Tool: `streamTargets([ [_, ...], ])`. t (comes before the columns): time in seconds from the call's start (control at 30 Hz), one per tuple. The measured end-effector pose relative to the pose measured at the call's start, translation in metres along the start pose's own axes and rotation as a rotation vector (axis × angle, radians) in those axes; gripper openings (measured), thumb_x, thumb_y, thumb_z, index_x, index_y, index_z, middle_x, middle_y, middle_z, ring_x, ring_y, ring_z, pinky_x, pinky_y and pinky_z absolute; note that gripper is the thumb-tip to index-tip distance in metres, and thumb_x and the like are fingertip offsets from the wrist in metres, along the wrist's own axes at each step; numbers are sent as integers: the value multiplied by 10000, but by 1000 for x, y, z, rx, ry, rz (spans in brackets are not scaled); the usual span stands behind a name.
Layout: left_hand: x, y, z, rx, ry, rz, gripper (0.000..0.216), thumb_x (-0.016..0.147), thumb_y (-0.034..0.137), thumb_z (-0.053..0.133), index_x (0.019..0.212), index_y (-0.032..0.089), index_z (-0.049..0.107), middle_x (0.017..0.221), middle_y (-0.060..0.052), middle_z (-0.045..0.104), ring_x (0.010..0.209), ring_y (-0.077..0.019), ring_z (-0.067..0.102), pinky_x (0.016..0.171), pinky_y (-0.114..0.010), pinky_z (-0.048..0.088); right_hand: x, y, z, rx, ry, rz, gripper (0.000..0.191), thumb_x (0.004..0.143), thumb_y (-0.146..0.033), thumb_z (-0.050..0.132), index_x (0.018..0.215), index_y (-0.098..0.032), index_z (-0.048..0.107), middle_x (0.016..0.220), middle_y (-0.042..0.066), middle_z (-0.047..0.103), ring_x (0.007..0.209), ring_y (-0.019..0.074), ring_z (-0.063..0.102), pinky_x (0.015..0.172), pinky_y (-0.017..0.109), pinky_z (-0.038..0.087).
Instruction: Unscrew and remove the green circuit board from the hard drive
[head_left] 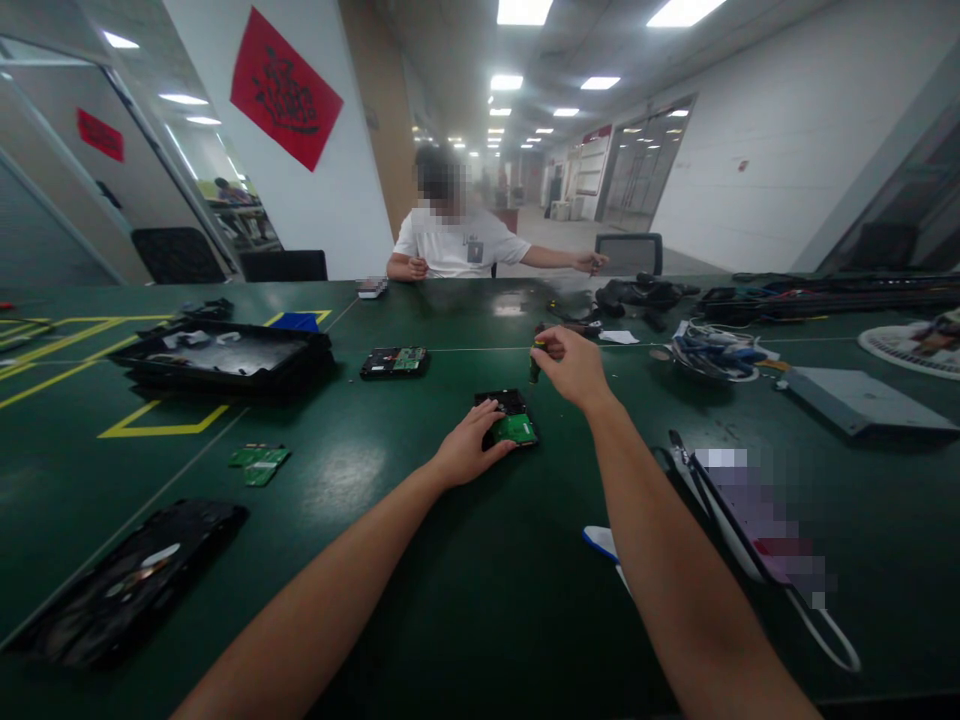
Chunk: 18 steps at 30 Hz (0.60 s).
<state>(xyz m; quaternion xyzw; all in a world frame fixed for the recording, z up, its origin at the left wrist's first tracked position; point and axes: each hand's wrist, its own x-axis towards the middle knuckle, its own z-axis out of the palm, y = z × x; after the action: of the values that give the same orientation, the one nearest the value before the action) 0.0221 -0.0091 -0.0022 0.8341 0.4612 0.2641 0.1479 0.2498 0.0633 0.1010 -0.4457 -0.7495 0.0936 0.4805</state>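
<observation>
A small black hard drive (508, 412) with a green circuit board (515, 429) on top lies on the green table in front of me. My left hand (471, 445) rests on its near left side, fingers curled over the edge and holding it down. My right hand (571, 365) is closed around the handle of a screwdriver (535, 360), held upright above the drive's right side with the tip pointing down at it.
Another drive (394, 362) lies further back. A black tray (223, 358) sits left, loose green boards (259, 464) and a dark panel (131, 582) nearer. Cables (712, 350), a grey box (862, 398) and a lanyard (750, 530) are right. A person in white (459, 245) sits opposite.
</observation>
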Motion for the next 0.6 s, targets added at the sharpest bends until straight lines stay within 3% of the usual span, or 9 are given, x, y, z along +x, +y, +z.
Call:
streamTargets([
  [0.6, 0, 0, 1, 2, 4, -6, 655, 913, 607, 582, 1423, 196, 544, 1607, -126, 399, 1512, -288, 331, 1251, -478, 281, 0, -2, 1, -18, -27, -21, 248, 843, -247, 679, 1083, -191, 706, 1073, 98, 718, 906, 224, 720, 836, 405, 623],
])
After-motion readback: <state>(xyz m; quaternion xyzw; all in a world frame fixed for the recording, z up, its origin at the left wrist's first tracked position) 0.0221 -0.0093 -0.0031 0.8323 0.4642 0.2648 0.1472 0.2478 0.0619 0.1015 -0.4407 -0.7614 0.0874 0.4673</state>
